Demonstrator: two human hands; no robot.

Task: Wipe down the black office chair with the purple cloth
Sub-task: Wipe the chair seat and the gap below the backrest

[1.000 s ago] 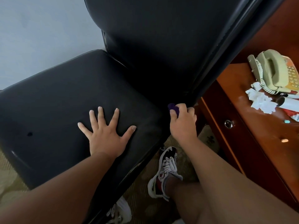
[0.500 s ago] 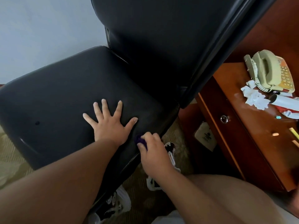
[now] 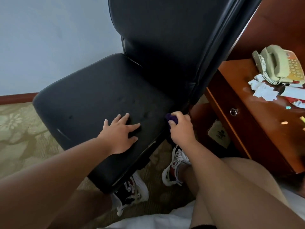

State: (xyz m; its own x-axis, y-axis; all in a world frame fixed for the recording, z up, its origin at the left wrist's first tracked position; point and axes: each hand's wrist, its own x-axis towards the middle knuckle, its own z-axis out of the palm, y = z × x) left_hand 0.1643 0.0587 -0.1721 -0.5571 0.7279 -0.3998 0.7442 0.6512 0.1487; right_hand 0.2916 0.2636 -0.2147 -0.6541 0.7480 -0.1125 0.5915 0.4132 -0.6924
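Observation:
The black office chair [image 3: 102, 90] fills the middle of the view, its seat toward me and its tall backrest rising at the upper right. My left hand [image 3: 119, 135] lies flat on the seat cushion with fingers spread. My right hand [image 3: 180, 129] grips the bunched purple cloth [image 3: 171, 119] and holds it against the seat's right side edge, close to where the seat meets the backrest. Only a small part of the cloth shows above my fingers.
A wooden desk [image 3: 257, 129] with a drawer knob [image 3: 233, 111] stands close on the right, carrying a beige telephone [image 3: 277, 65] and crumpled tissue [image 3: 262, 90]. My sneakers [image 3: 175, 166] stand on patterned carpet [image 3: 21, 129] under the seat. A pale wall is behind.
My right hand slid the cloth forward along the seat's right edge, then back toward the backrest. My left hand stayed pressed flat on the cushion. The view pulled back.

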